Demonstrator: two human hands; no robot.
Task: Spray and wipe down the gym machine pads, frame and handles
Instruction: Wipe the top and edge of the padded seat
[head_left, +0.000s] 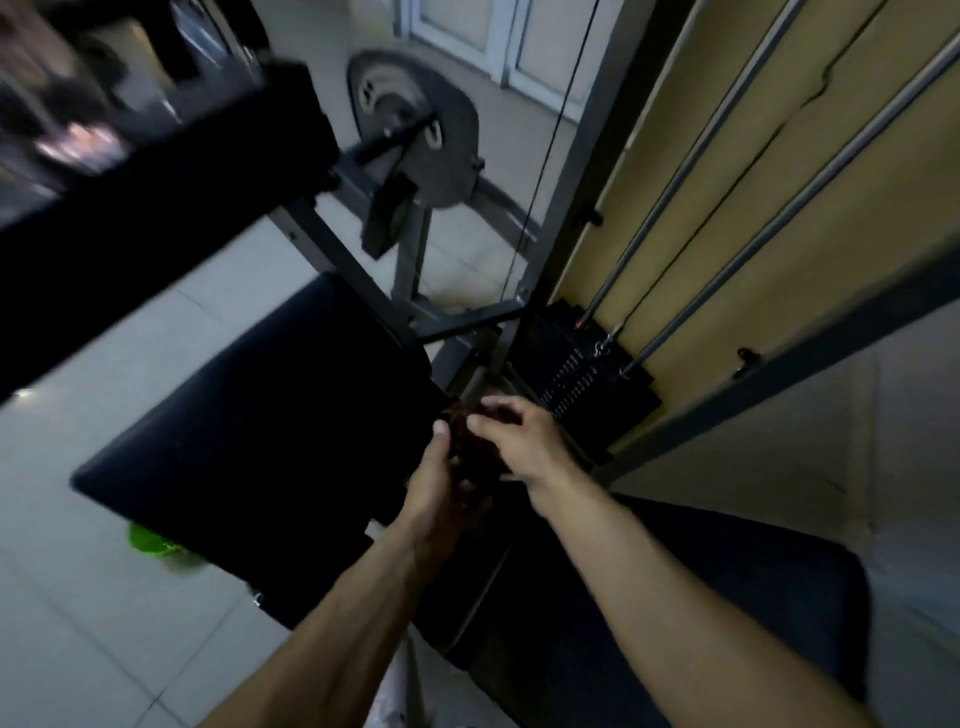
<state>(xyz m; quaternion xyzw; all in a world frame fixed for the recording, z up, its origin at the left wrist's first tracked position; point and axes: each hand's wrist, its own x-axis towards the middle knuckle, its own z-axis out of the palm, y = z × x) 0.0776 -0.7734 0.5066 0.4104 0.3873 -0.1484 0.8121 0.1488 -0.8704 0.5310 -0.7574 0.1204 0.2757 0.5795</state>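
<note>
L hand (439, 488) and R hand (522, 441) meet at inner edge of smooth black seat pad (249, 415). Crumpled dark reddish cloth (475, 449) sits between them: L grip curled under it, R grip pinching its top. Grey square-tube frame (561, 208) and black weight stack (587, 384) lie just beyond.

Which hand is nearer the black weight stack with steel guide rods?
Right. The right hand is just beside the black weight stack; the left hand, across the dark crumpled cloth both hold, is farther off.
</note>
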